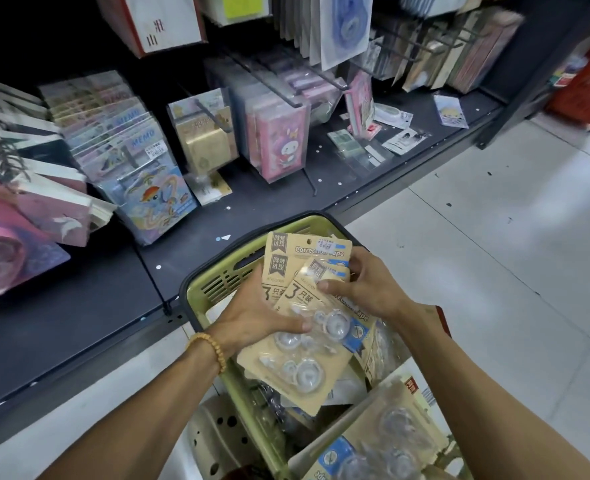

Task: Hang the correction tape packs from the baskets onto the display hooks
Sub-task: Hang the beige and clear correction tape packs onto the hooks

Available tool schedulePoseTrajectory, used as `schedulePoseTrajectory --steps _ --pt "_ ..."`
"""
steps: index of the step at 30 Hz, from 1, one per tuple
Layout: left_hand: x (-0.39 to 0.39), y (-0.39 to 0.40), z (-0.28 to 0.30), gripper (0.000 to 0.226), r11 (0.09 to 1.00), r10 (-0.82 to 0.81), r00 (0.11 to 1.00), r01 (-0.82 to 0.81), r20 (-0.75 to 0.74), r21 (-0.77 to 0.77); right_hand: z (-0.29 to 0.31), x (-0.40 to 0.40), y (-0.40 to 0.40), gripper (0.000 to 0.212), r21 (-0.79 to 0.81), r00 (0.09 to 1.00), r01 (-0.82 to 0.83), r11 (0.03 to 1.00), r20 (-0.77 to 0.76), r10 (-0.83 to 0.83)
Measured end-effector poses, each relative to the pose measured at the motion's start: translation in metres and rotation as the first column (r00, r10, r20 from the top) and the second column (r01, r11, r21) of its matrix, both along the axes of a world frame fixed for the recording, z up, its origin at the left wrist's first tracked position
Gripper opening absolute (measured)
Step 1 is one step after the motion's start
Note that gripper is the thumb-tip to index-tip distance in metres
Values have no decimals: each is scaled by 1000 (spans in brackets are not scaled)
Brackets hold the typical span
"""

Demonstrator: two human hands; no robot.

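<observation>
Above a green basket [196, 299] on a shop's tiled floor [494, 271], a person holds a small stack of correction tape packs [297, 327] between both hands. The left hand [252, 317], a bead bracelet [210, 348] at its wrist, grips the stack from the left side, thumb lying across the clear blisters of the front pack. The right hand [366, 289] curls over the stack's right edge, thumb pinching the upper part of the front card. The packs sit fanned and tilted, their hang-holes pointing up toward the shelving, the rear pack's "Correction Tape" header showing above the fingers. More packs [383, 441] lie loose in the basket below the wrists, one large in the lower right.

Ahead, a dark base shelf [78, 306] runs along the floor, its front edge just beyond the basket's far rim. Display hooks [321, 77] jut out over it, crowded with memo pads [123, 140] and pink card packs [279, 147]; a few loose items [390, 116] lie flat on the shelf to the right. Open floor spreads to the right of the basket.
</observation>
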State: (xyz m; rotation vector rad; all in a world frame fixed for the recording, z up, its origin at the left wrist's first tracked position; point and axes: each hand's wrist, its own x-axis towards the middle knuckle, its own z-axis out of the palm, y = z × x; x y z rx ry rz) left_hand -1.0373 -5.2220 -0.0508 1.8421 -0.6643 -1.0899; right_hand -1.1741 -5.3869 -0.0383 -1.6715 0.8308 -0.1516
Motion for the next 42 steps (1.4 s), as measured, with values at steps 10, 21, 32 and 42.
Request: schedulePoseTrajectory --steps 10,21,32,42 --pt "24 32 22 73 942 333 943 -334 21 23 0 3 -26 50 -545 912 150 825 -245 -328" --pt "24 51 31 74 867 498 866 -498 36 -28 27 -10 -23 14 -597 923 252 762 -88 -374" --pt "42 95 83 61 683 685 697 -715 -210 -147 121 13 8 16 -144 805 578 803 266 -531" --pt "50 188 146 54 555 719 606 -795 -340 -244 175 58 70 19 136 779 523 841 324 -537"
